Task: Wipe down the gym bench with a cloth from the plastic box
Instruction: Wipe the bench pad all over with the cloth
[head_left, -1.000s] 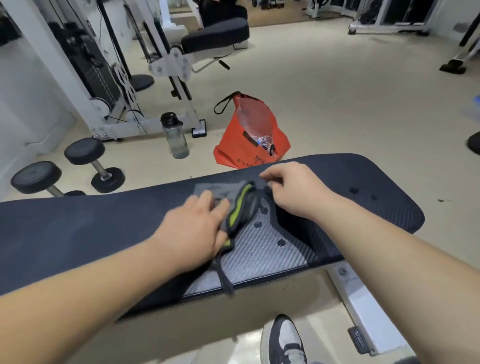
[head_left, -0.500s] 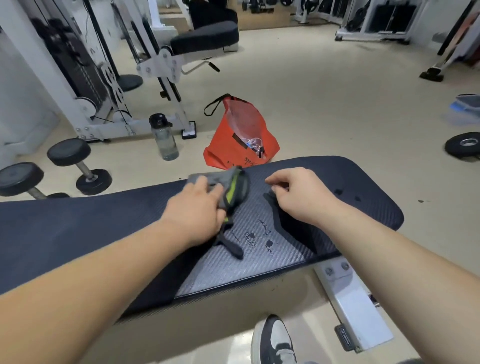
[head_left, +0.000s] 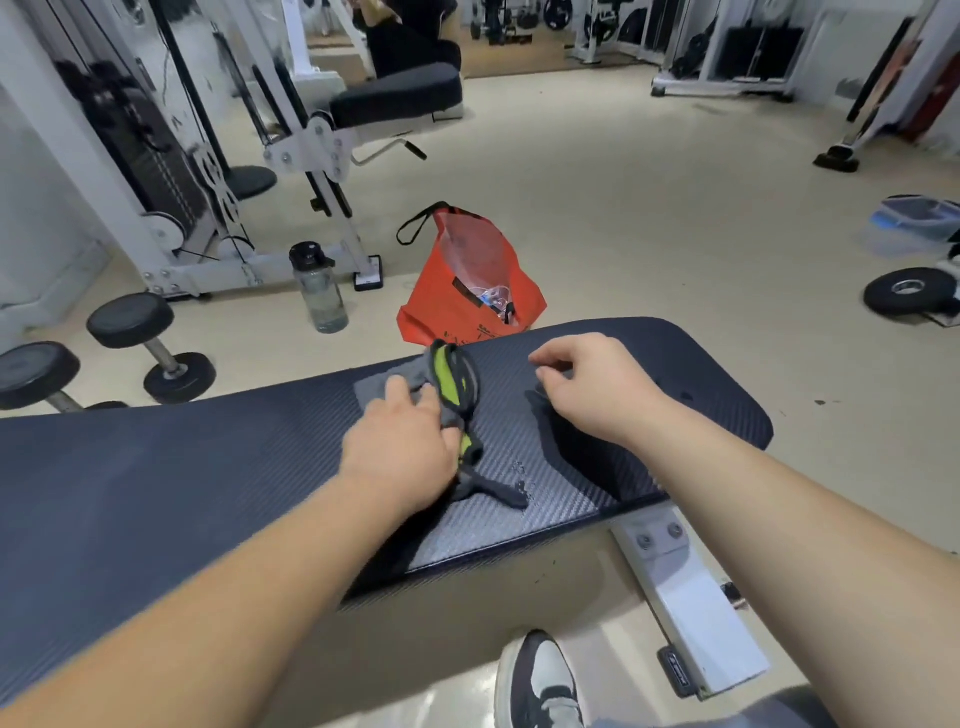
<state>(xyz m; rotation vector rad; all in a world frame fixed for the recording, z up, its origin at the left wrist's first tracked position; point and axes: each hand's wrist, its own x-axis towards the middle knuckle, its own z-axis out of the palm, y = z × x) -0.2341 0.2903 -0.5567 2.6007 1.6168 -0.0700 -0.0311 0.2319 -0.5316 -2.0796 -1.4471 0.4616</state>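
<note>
As the left hand (head_left: 400, 457) grips the bunched grey-and-lime cloth (head_left: 452, 384) at the far edge of the black padded gym bench (head_left: 156, 467), the curled right hand (head_left: 592, 384) holding I can't tell what, the near-edge droplets (head_left: 522, 480) may only smear.

worktop (head_left: 156, 467): long dark padded gym bench, woven-look surface, lying crosswise close in front, wet droplets (head_left: 521, 475) near its front edge | cloth (head_left: 452, 384): grey with lime-green and dark trim, bunched on the worktop's far side, one strip trailing to the droplets | plastic box (head_left: 914, 223): clear, blue-edged lid, on the floor far right, well apart
</note>
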